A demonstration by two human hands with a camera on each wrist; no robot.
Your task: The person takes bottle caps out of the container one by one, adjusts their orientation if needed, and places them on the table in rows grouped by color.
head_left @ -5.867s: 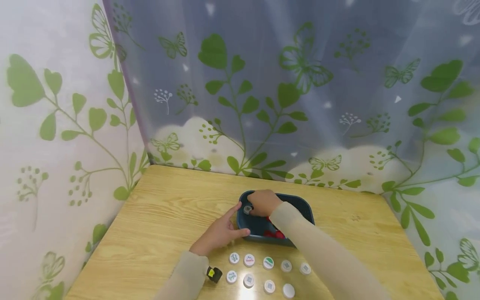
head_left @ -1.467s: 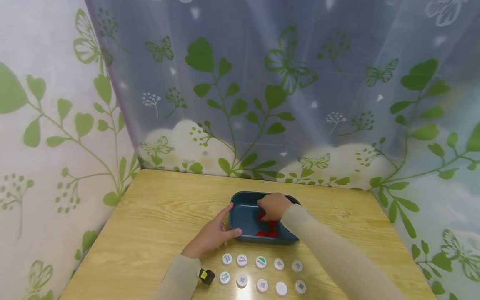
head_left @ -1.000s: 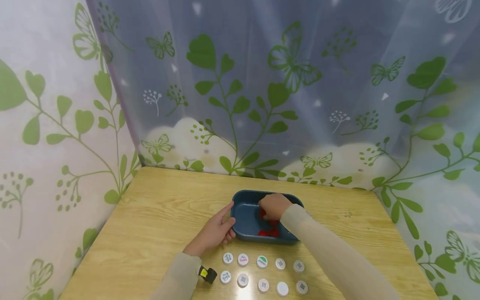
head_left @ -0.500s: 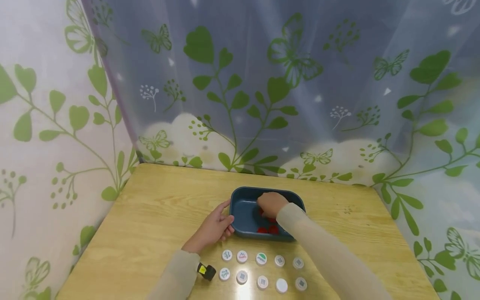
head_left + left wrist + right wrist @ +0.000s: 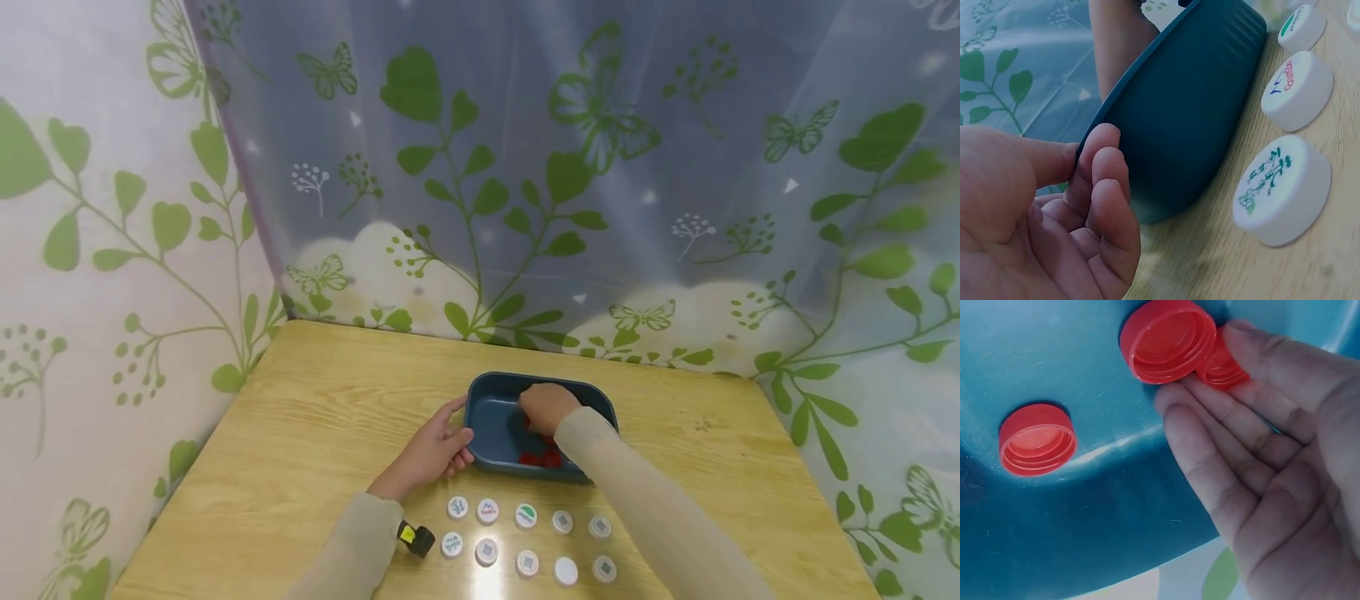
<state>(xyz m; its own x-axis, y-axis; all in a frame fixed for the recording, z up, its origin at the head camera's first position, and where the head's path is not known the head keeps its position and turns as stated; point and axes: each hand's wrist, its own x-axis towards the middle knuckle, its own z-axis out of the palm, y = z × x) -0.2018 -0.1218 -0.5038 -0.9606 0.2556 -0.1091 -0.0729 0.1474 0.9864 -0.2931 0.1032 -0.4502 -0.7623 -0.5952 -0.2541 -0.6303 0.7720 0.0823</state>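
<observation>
A dark blue plastic bin (image 5: 487,412) stands on the table with several red bottle caps (image 5: 551,458) inside. My left hand (image 5: 429,450) pinches the bin's left rim, thumb on the rim and curled fingers against the outer wall. My right hand (image 5: 550,407) reaches down inside the bin. In the right wrist view, its thumb and fingers pinch a red bottle cap (image 5: 1222,367), partly hidden by the thumb and by another red cap (image 5: 1167,340). A separate red cap (image 5: 1038,440) lies farther left, hollow side showing.
Two rows of white bottle caps (image 5: 527,563) lie in front of the bin, some printed, such as a tree-patterned one (image 5: 1284,189). A black device with a yellow mark (image 5: 416,537) sits on my left wrist. Patterned curtains (image 5: 487,208) border the wooden table (image 5: 360,367).
Since the oldest frame, the front row has gained a white cap, and my right hand has moved from the bin's left end to the red caps. My left thumb has shifted along the rim.
</observation>
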